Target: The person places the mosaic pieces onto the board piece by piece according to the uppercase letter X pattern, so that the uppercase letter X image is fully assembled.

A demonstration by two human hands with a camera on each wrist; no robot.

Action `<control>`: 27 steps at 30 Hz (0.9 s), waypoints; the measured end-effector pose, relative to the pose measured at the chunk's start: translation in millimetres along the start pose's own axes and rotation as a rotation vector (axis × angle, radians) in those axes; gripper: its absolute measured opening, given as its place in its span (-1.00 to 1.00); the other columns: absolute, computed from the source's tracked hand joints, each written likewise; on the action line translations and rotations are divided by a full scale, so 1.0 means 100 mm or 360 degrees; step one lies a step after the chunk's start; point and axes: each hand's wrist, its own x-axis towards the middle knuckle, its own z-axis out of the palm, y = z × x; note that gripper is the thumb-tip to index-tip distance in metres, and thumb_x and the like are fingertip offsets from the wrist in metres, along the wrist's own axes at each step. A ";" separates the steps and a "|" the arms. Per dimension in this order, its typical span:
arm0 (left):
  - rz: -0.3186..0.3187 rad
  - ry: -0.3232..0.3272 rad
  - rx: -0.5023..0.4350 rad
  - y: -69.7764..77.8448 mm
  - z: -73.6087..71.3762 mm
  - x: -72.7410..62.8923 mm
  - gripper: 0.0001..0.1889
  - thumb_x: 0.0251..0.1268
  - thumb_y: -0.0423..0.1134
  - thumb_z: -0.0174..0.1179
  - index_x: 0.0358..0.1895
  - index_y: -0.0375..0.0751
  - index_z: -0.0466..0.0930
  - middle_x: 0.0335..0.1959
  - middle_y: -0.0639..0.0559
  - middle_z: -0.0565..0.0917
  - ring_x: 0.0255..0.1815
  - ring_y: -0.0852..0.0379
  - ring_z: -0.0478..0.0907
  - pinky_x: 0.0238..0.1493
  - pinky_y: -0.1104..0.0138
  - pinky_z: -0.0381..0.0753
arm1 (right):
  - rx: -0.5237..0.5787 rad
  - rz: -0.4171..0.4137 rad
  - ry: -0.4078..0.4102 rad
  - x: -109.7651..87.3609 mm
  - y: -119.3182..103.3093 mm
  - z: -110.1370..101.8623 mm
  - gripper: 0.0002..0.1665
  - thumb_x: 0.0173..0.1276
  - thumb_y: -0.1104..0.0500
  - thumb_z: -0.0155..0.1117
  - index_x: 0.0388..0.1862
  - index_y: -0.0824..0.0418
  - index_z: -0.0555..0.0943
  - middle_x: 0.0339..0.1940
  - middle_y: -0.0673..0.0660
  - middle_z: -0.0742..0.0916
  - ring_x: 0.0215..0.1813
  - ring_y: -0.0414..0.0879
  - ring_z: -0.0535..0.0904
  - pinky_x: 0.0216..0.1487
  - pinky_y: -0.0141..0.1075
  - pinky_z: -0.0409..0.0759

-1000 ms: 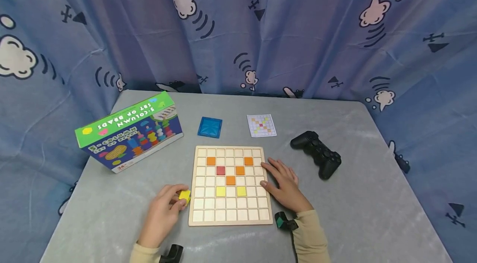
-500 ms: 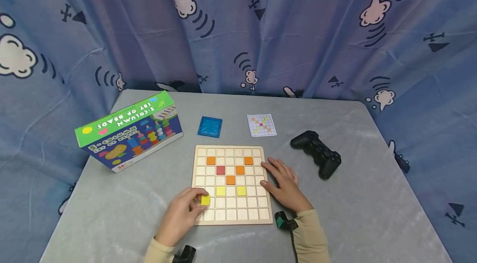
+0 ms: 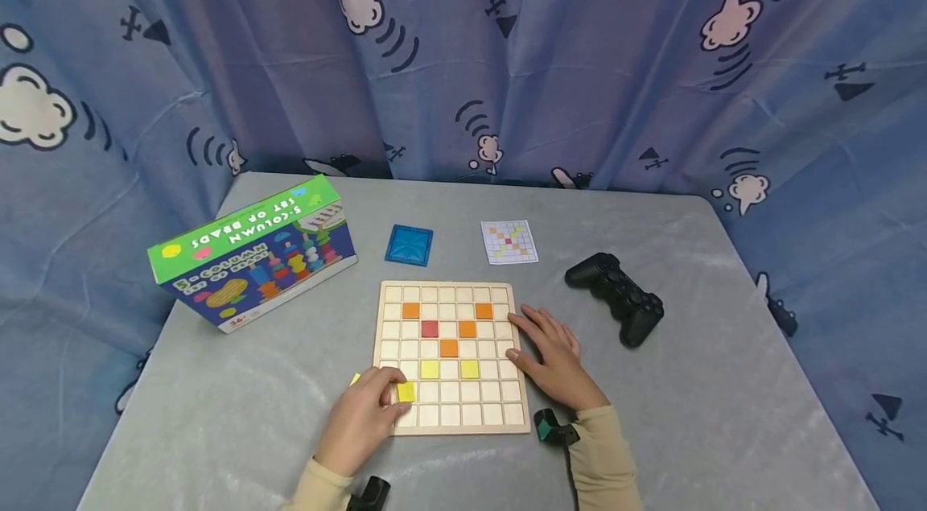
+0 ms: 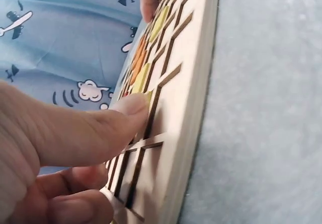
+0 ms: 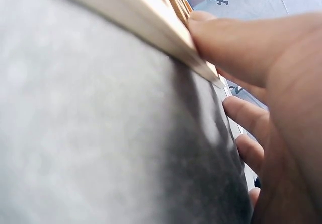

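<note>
In the head view, a wooden grid board (image 3: 487, 414) lies with orange tiles, one red tile (image 3: 430, 329) and two yellow tiles set in its squares. My left hand (image 3: 360, 422) is over the board's lower left part and pinches a yellow square tile (image 3: 405, 392) between thumb and finger. Behind its knuckles another bit of yellow (image 3: 356, 378) peeks out; whether it is held or lies on the table I cannot tell. My right hand (image 3: 556, 358) rests at the board's right edge, thumb and fingertips touching the rim, fingers extended.
Past the board lie a blue square packet (image 3: 409, 245) and a pattern card (image 3: 509, 242) with coloured squares. A toy box (image 3: 253, 253) stands at the back left. To the right is a black game controller (image 3: 615, 298). A patterned curtain (image 3: 449, 52) hangs behind the table.
My left hand has moved right, from beside the board to over its lower left squares, carrying the yellow tile. The right hand has stayed in place.
</note>
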 end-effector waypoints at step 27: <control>0.0038 0.0035 0.0055 0.02 0.05 -0.01 -0.68 -0.04 -0.25 0.48 -0.16 -0.03 0.63 -0.59 0.27 0.29 -0.64 0.38 0.14 -0.61 0.49 0.18 | -0.0022 0.0009 -0.0011 0.01 -0.01 -0.01 -0.29 0.35 -0.05 0.25 0.45 -0.03 0.29 0.51 0.17 0.23 0.54 0.22 -0.08 0.33 0.27 -0.28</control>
